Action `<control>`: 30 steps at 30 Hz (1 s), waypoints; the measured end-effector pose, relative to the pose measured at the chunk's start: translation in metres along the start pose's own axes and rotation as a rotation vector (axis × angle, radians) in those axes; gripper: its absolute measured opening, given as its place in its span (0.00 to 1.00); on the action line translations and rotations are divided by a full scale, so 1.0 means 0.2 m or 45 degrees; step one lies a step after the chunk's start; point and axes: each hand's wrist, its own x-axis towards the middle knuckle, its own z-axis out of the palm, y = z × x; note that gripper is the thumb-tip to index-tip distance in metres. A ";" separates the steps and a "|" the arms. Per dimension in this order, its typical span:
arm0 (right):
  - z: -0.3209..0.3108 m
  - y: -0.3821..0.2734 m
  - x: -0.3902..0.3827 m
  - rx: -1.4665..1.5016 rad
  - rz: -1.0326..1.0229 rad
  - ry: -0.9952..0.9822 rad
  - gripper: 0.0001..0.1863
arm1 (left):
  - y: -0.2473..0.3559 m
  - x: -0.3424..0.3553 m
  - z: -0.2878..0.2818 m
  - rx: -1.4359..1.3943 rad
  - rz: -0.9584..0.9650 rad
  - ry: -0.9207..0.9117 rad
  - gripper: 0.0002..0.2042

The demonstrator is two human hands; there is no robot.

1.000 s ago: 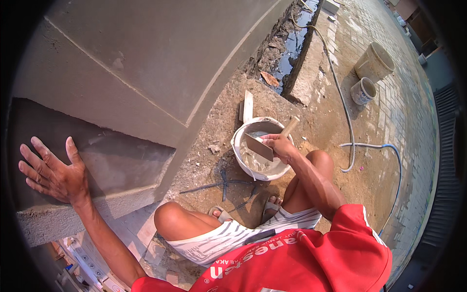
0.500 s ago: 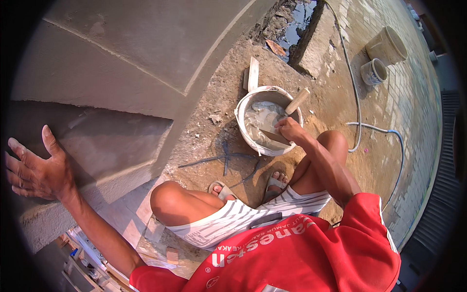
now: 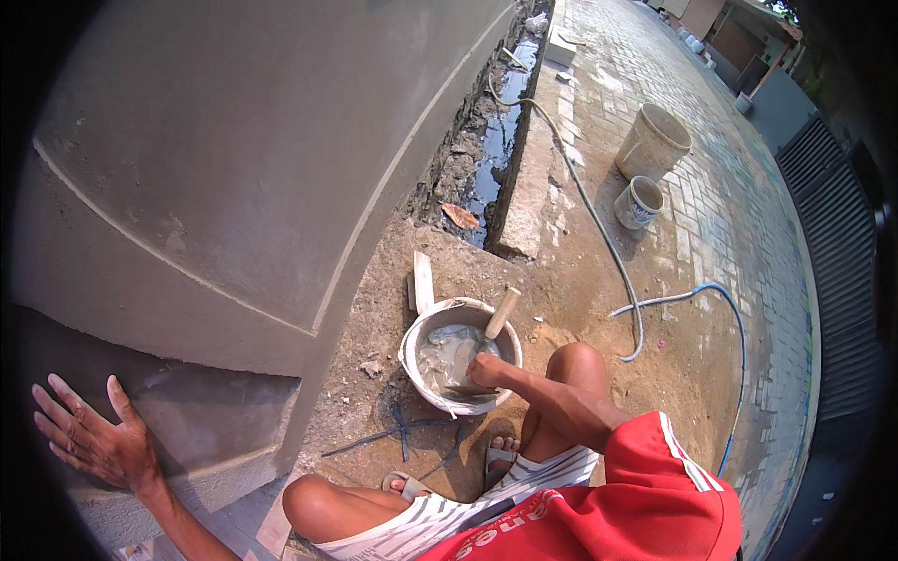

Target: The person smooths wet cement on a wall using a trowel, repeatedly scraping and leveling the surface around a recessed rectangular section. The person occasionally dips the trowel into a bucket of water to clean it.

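Holding nothing at far left: left grip [image 3: 98, 439], a bare hand, fingers and thumb spread well apart, back of the hand up. It's over the dark recessed panel [image 3: 210, 411] and near the rough ledge [image 3: 210, 488]; contact can't be told from here. Grey rendered wall [image 3: 206, 187] rises above, with pale lines across it.

Next right, dark strips [image 3: 403, 438] lie on the dirt, and a pale wooden slat [image 3: 424, 280] sits at the white bucket's [image 3: 408, 351] far rim. Bucket stands on the ground in front of the sandals. Wet grey mix [image 3: 441, 357] inside: looks soft, heavy for its volume, probably sticky.

Scraper plate [image 3: 473, 392] is in the bucket, low at the near side. Should be light, thin and stiff, slick where wet; best hold is the upper edge, clear of the mix. Right grip [image 3: 487, 369] is clamped on that edge, fingers together, no visible gap. Lower edge of the plate is hard to make out.

Wooden handle [image 3: 503, 313] leans over the rim just beyond the hand, apart from it. Farther right: hose [image 3: 599, 217] on the ground, small pail [image 3: 637, 208], larger bucket [image 3: 653, 145] behind it.
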 end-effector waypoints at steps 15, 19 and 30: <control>-0.03 0.07 0.07 0.976 0.275 -0.206 0.12 | 0.03 0.00 -0.05 -0.028 -0.036 -0.355 0.45; -0.04 0.09 0.08 1.385 0.311 -0.299 0.11 | 0.01 0.01 -0.06 0.021 -0.008 -0.343 0.44; -0.20 0.01 -0.08 2.106 -0.021 -0.341 0.09 | 0.04 0.04 -0.09 0.056 0.016 -0.330 0.43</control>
